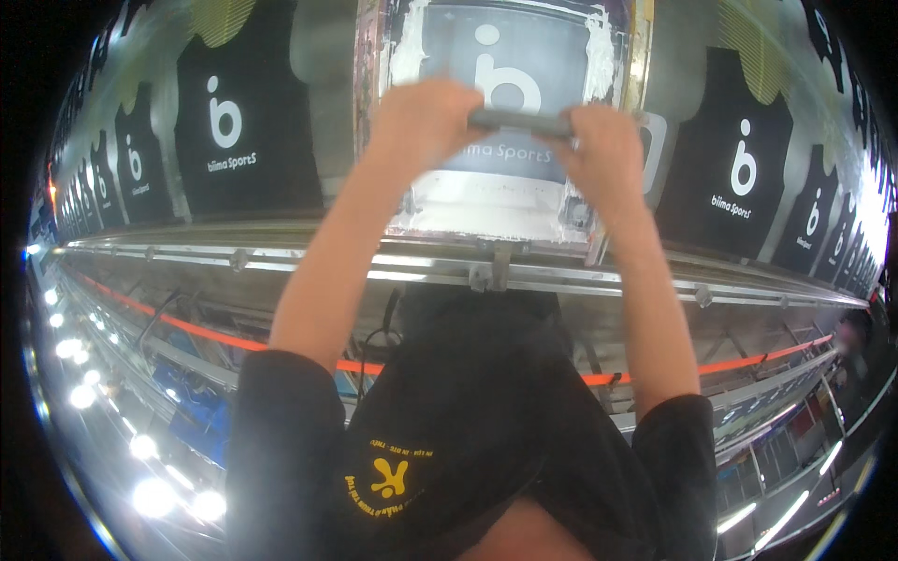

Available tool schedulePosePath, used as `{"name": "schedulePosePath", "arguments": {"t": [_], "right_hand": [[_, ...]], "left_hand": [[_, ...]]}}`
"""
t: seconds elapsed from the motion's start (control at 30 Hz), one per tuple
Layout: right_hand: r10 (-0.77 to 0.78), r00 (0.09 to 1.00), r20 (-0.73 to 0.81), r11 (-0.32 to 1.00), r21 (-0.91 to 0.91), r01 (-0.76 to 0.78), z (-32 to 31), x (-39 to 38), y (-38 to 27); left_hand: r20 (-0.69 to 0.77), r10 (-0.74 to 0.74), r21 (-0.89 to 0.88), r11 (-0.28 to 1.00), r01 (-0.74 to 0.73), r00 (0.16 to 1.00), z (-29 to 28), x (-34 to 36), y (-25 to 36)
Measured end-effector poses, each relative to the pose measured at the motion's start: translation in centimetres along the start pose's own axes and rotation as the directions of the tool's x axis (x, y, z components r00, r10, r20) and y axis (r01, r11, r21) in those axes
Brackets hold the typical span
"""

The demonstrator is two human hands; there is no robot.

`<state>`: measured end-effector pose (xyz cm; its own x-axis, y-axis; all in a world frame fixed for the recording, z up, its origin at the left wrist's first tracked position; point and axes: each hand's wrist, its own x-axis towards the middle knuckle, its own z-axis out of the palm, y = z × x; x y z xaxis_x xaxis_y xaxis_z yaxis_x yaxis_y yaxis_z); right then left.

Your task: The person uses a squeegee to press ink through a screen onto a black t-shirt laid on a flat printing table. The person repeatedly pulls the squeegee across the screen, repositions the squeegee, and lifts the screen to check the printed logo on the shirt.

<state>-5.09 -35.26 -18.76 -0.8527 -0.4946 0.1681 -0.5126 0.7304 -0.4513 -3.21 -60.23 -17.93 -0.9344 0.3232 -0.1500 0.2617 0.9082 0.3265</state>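
Observation:
My left hand and my right hand are both closed around a long grey squeegee bar, one at each end. The bar is over a screen-printing frame with a pale grey mesh, a white logo and lettering showing in it. Thick white ink lies along the near part of the screen and is smeared up both sides. The squeegee's lower edge is partly hidden by my hands and too blurred to make out.
Rows of black sleeveless shirts with white prints lie on boards curving away to both sides, more at the right. A metal rail runs along the near edge. An orange bar and bright lamps are lower in view, around my body.

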Motion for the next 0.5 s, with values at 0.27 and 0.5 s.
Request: {"name": "schedulePosePath", "arguments": {"t": [0.27,0.5], "right_hand": [[0.06,0.991,0.12,0.992,0.106,-0.072,-2.3,-8.0,-3.1],[0.299,0.815,0.496,0.926,0.055,-0.373,-2.9,-6.1,-1.1]], "left_hand": [[0.061,0.013,-0.101,0.995,-0.006,0.998,0.2,-6.8,4.1],[0.418,-0.046,-0.187,0.973,0.135,0.907,1.3,-2.9,4.3]]}}
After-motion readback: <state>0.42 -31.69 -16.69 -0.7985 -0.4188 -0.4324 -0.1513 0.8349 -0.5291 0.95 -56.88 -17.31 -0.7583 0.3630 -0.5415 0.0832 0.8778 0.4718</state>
